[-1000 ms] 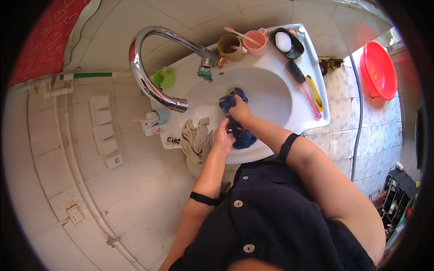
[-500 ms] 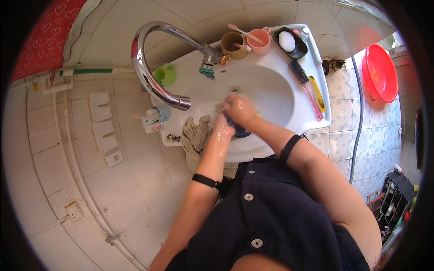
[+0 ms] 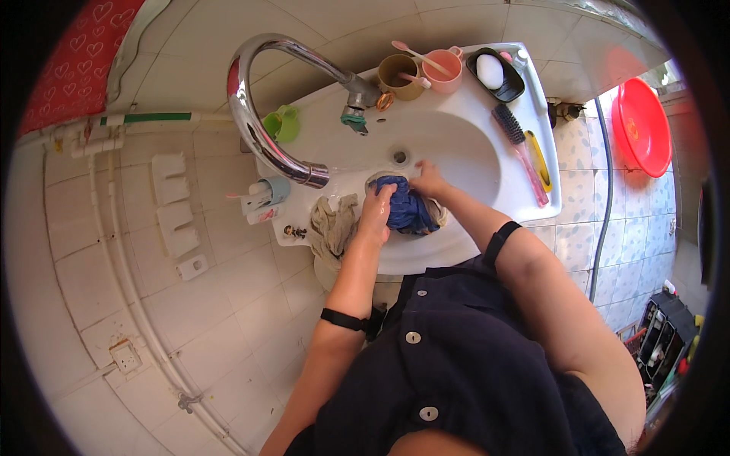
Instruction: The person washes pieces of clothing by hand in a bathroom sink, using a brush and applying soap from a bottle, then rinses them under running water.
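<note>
A wet blue cloth item with beige edges lies bunched in the front of the white sink. My left hand grips its left side, the thumb lying on top. At its upper right edge is my right hand, fingers apart and reaching toward the drain; it touches or nearly touches the cloth. The curved chrome faucet arches over the left side of the basin, its spout just left of my left hand. A beige rag is draped over the sink's front left edge, beside my left forearm.
Along the back rim stand a brown cup and a pink cup with toothbrushes, and a black soap dish. A hairbrush lies on the right rim. Left are a green cup and a small figurine.
My hands have come apart; before, they were pressed together over the blue cloth. The right hand has moved right and opened, and the cloth is now spread more in view.
</note>
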{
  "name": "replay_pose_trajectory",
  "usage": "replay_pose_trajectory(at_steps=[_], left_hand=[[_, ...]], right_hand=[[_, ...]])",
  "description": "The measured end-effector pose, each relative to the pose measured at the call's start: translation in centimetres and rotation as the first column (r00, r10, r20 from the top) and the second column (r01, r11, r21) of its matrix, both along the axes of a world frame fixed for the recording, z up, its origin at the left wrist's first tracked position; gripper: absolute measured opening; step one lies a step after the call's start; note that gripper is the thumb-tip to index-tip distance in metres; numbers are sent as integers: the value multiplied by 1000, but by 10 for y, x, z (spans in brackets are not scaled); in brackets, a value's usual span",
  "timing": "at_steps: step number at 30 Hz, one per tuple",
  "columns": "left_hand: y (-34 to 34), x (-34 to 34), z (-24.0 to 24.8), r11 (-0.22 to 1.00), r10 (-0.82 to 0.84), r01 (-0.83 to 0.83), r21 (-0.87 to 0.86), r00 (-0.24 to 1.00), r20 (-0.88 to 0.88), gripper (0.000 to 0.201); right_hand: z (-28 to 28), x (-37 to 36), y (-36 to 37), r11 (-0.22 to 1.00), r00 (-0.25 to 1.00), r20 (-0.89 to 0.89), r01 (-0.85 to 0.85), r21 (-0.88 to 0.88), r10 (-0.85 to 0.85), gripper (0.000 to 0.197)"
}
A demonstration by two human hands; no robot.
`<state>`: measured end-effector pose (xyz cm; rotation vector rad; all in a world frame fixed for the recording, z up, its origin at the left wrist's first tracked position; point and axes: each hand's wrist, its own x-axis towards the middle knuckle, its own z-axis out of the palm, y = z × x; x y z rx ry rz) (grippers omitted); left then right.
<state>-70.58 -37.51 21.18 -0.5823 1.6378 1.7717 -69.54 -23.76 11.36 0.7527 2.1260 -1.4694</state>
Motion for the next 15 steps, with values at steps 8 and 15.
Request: replay_pose_trajectory(at_steps=[8,15], left_hand=[[-14,-19,30,655,-639,346,-671,727,-250,67],[-21,-19,2,894,162,-321,312,882,443,58]], right_hand=[[46,-41,-3,816,992,-121,-87,-571,21,19],[87,-14,-68,984,778,-628,112,141,1,10]])
